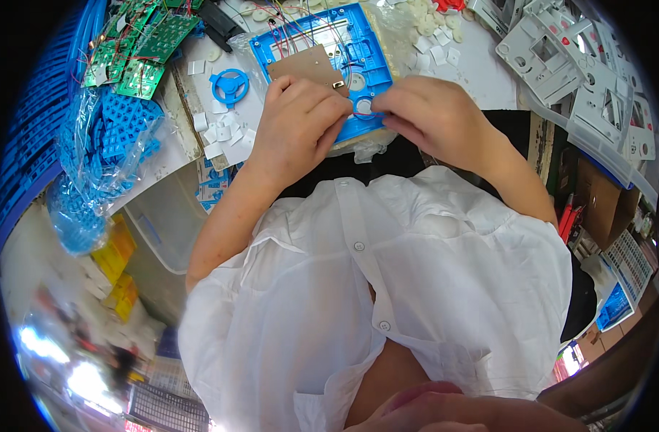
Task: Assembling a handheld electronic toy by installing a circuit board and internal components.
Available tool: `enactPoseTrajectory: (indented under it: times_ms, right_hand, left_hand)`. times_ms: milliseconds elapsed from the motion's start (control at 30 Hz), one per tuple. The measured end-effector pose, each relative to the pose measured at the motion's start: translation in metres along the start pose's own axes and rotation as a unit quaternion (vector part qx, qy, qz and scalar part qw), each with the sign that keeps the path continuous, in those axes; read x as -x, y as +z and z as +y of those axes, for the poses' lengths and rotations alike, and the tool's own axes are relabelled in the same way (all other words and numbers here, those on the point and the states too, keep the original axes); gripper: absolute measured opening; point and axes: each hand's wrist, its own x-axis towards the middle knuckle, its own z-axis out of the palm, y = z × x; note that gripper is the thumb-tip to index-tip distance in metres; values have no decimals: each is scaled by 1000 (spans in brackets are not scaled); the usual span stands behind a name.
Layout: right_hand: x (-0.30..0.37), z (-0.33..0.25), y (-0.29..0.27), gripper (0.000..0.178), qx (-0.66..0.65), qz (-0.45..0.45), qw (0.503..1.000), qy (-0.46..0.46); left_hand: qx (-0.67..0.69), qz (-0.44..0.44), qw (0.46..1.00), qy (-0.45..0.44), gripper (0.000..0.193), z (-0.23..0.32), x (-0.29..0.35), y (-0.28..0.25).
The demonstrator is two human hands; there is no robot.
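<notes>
A blue plastic housing (376, 54) lies in front of me, its inside facing up, with thin coloured wires running across it. Over its left part sits a brown circuit board (311, 66), tilted, with a small metal part at its right corner. My left hand (300, 122) is closed at the board's lower edge, fingers curled and thumb along the housing's near side. At the housing's near right corner, beside a round whitish disc (363, 106), my right hand (437, 119) is closed with thumb and fingers together; anything between them is hidden.
A blue ring-shaped part (229, 87) and small white pieces (225, 133) lie left of the housing. Green circuit boards (138, 61) and a bag of blue parts (106, 151) sit further left. Grey-white panels (560, 65) are piled in a clear bin at right.
</notes>
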Motion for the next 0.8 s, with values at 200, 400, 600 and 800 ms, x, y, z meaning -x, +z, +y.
enactPoseTrajectory:
  times_ms: [200, 400, 600, 800]
  right_hand:
    - [4, -1, 5, 21, 78, -87, 992, -48]
    - [9, 22, 9, 21, 11, -69, 993, -92]
    - [15, 7, 7, 19, 83, -89, 991, -58]
    - [-1, -8, -4, 14, 182, -174, 963, -91]
  left_hand:
    - [-6, -4, 1000, 13, 24, -1, 4, 2]
    - [-13, -1, 1000, 7, 23, 1, 2, 2]
    - [-24, -1, 1000, -7, 20, 6, 1, 4]
    - [-23, -6, 1000, -5, 19, 10, 0, 7]
